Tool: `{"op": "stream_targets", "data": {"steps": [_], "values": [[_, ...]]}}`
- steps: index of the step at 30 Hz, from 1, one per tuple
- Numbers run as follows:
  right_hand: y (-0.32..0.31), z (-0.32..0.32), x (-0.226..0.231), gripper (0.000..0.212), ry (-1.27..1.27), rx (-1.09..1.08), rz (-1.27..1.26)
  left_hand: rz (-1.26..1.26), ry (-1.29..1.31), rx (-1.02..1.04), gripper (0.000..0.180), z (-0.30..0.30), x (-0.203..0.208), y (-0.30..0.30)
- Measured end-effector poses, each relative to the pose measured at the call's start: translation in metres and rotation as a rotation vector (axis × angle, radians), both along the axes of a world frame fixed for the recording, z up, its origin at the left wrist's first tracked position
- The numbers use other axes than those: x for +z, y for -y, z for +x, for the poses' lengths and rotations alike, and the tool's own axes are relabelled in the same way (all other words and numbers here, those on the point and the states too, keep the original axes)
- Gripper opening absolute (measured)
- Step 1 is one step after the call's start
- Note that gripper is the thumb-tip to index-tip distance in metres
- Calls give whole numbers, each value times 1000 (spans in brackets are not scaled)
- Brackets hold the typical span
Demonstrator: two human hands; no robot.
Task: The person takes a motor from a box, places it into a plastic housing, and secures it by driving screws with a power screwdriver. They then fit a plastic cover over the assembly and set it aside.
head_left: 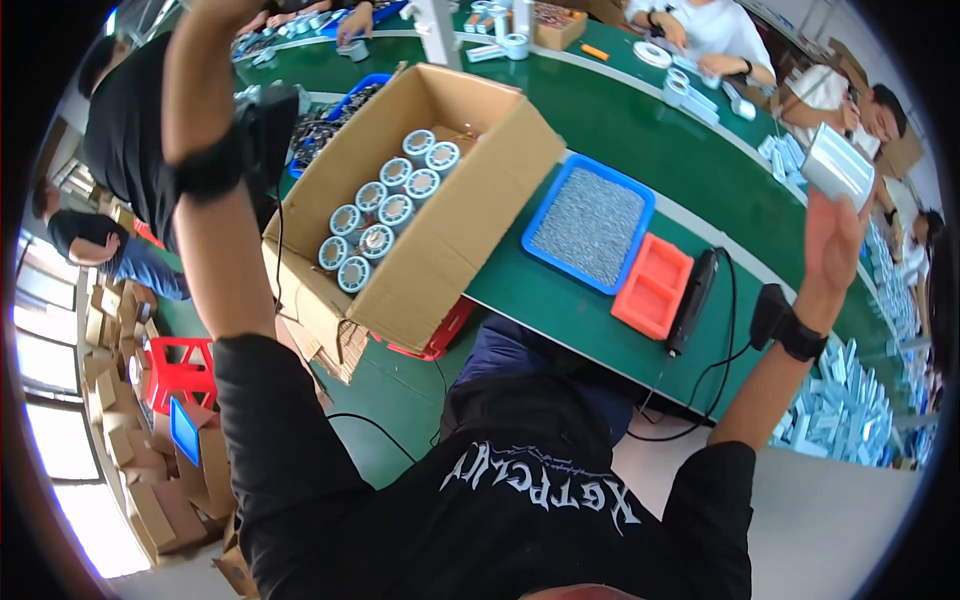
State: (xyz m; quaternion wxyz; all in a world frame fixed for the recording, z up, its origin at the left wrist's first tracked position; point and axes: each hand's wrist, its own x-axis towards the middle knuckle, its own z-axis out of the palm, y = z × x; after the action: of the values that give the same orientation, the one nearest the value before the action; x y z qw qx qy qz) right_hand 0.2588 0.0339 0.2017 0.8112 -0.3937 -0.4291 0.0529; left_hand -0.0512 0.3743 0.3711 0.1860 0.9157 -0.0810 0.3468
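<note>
High on the right, my right hand [835, 240] has its fingers closed round a glossy pale-blue casing [840, 165], lifted above the bench. My left arm reaches up along the left side; only the base of my left hand [225, 12] shows at the top rim, and its fingers are cut off. Between my arms, an open cardboard box [480, 205] holds several pale-blue round housings [396, 210] standing on end. A blue tray [530, 236] full of small silvery screws [588, 225] lies right of it, then a red two-part tray [652, 285] and a black electric screwdriver [694, 300].
The green bench [530, 280] curves across the top. A heap of pale-blue parts [838, 410] lies at right. A black cable [733, 320] loops off the screwdriver. Co-workers sit across the bench. A red stool [180, 372] and cartons [165, 515] stand at left.
</note>
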Motion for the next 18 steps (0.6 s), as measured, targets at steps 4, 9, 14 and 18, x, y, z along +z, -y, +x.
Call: {"op": "stream_targets", "data": {"steps": [4, 9, 14, 18], "values": [[21, -5, -48, 73, -404, 651, 343, -269, 186, 17, 42, -18, -46, 95], [66, -31, -52, 73, -822, 391, 566, -641, -325, -379, 40, 59, -188, 189], [126, -32, -42, 71, -551, 87, 325, -720, -574, -375, 47, 93, -285, 224], [82, -58, -55, 70, 208, -846, -807, -749, -414, -409, 55, 111, -338, 214]]}}
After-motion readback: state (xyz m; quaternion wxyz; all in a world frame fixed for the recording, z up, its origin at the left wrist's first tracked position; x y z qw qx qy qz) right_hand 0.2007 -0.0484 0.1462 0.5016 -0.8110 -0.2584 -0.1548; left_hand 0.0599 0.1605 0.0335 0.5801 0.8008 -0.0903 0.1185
